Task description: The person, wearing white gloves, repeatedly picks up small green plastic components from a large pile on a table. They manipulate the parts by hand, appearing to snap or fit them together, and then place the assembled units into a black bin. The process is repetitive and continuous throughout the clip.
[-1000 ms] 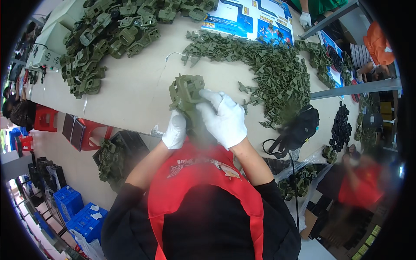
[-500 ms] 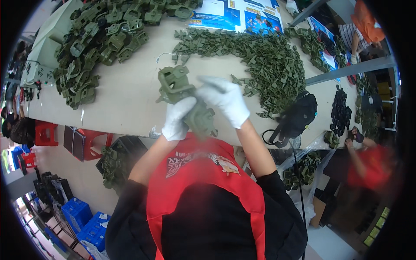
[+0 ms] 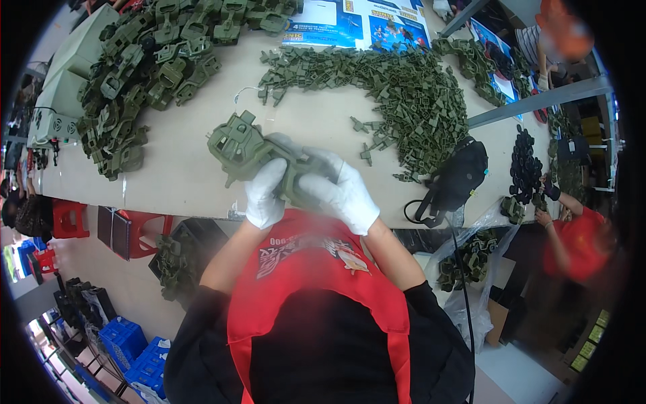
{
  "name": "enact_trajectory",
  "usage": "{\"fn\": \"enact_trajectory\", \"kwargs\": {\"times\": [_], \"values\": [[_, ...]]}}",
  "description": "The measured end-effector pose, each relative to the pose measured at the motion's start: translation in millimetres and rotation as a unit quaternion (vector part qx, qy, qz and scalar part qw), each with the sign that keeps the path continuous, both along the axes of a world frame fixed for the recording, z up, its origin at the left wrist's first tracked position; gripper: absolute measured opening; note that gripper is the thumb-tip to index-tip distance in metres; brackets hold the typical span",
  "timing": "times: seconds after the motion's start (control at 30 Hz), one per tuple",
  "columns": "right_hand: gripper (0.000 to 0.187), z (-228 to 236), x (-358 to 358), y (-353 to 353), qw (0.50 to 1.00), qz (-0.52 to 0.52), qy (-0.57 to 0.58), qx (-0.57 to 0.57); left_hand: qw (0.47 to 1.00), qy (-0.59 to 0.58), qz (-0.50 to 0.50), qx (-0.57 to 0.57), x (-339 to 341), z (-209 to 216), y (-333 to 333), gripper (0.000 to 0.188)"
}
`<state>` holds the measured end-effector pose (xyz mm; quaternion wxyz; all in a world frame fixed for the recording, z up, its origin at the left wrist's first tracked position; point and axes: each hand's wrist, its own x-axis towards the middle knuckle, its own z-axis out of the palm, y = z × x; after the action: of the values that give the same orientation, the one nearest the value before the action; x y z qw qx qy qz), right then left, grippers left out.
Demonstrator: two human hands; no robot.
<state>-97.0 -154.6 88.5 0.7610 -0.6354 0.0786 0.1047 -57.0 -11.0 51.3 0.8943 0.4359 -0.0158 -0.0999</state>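
Both white-gloved hands grip an olive-green plastic toy vehicle body (image 3: 239,145) above the near edge of the table. My left hand (image 3: 266,192) is closed around its near side, thumb against the green plastic. At the other end, my right hand (image 3: 340,190) wraps the body, its fingers over the far side and its thumb on the near side. The body lies slanted, its boxy cab end toward the far left. Parts of it are hidden behind the gloves. Beyond my hands, a heap of small green plastic parts (image 3: 420,101) spreads over the table.
More green vehicle bodies (image 3: 161,81) are piled at the far left, beside pale boxes (image 3: 64,87). A black bag (image 3: 461,175) and black wheels (image 3: 527,161) lie to the right. A metal bar (image 3: 538,101) crosses there. A person in red (image 3: 579,242) works at the right.
The vehicle body has turned, its cab end swinging left and nearer. My right hand, apart from it and blurred before, has come down and closed on its other end.
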Motion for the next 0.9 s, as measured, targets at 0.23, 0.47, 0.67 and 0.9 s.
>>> {"fn": "enact_trajectory", "kwargs": {"times": [0.23,0.47,0.67,0.9], "values": [[0.064,13,8,-47,0.870,0.130,-0.099,-0.466,0.731,-0.308,-0.308,0.525,-22,52,66,0.025],[0.073,30,11,-30,0.879,0.271,-0.125,-0.371,0.755,-0.129,-0.434,0.474,12,41,42,0.087],[0.059,-11,-14,-41,0.979,0.183,0.007,-0.091,0.793,-0.015,-0.421,0.441,-8,34,43,0.081],[0.047,-6,-22,-17,0.998,0.061,0.030,0.006,0.804,0.018,-0.388,0.450,-11,48,39,0.069]]}}
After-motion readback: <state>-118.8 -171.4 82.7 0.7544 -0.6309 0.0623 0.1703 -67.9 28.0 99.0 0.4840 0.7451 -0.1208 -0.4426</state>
